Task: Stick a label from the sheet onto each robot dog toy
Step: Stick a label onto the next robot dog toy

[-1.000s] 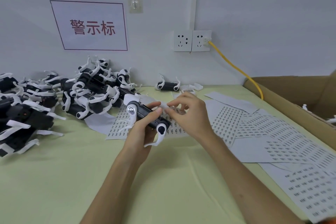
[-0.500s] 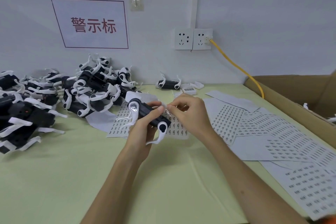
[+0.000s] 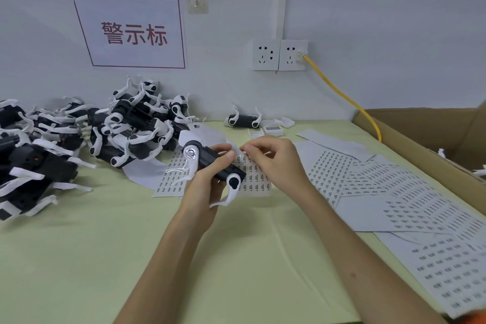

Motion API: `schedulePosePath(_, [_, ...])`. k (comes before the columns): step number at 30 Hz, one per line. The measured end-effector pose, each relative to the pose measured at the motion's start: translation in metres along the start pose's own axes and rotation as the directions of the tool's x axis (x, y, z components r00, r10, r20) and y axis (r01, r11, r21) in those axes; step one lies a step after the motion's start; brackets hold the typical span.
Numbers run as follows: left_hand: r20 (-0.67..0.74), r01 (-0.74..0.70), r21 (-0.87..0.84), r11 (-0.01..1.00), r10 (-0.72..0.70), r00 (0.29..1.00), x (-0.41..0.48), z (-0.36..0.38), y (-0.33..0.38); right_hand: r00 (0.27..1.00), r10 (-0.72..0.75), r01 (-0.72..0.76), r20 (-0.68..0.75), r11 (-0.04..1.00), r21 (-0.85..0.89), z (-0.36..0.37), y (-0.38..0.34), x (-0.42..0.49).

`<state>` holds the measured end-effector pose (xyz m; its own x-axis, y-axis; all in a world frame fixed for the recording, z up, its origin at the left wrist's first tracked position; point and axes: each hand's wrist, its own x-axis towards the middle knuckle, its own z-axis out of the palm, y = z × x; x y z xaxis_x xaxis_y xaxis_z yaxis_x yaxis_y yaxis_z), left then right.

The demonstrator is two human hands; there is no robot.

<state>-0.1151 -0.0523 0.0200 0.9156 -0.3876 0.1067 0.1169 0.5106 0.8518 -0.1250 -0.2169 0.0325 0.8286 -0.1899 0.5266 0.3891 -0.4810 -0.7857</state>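
Observation:
My left hand [image 3: 207, 184] grips a black robot dog toy [image 3: 210, 160] with white legs, held above the table's middle. My right hand [image 3: 273, 163] hovers just right of it over a label sheet [image 3: 252, 179], its thumb and forefinger pinching a small label at the sheet's upper edge. A big pile of black and white robot dog toys [image 3: 79, 137] lies at the left. One more toy [image 3: 243, 119] lies alone by the wall.
More label sheets [image 3: 394, 192] spread over the right of the green table [image 3: 79, 258]. An open cardboard box [image 3: 434, 139] stands at the right edge. A yellow cable [image 3: 342, 95] runs from the wall socket [image 3: 278, 55] into the box. Small white boxes [image 3: 274, 127] sit near the wall.
Both hands stayed together at the sheet. My right hand's fingers shifted slightly at the sheet's upper edge, and the toy in my left hand dipped a little.

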Motion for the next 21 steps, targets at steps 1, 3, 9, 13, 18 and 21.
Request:
schedulePosePath(1, [0.007,0.003,0.001,1.0,-0.003,1.0,0.0002,-0.0004,0.0,1.0,0.002,-0.002,0.02,1.0,-0.003,-0.0007,-0.0002,0.0])
schedulePosePath(3, [0.018,0.006,0.007,1.0,-0.006,1.0,0.0005,-0.0012,0.0004,0.999,0.002,-0.001,0.034,1.0,-0.017,-0.001,-0.0003,-0.0002])
schedulePosePath(9, [0.011,0.023,0.009,1.0,-0.023,1.0,0.0014,-0.0023,-0.001,0.999,0.047,-0.047,-0.007,0.999,0.004,-0.0017,0.0003,0.0009])
schedulePosePath(13, [0.004,0.038,0.006,0.999,-0.038,0.999,0.0015,-0.0014,-0.0013,0.997,0.063,-0.062,-0.052,0.998,0.009,-0.0016,0.0006,0.0014])
schedulePosePath(18, [-0.07,0.089,-0.03,0.996,-0.091,0.993,0.0027,-0.0018,-0.0019,0.987,0.107,-0.105,-0.123,0.994,0.021,-0.0042,0.0008,0.0018])
schedulePosePath(21, [-0.207,0.074,-0.019,0.997,-0.077,0.975,0.0035,-0.0027,-0.0027,0.981,0.133,-0.132,-0.143,0.991,0.017,-0.0048,0.0011,0.0015])
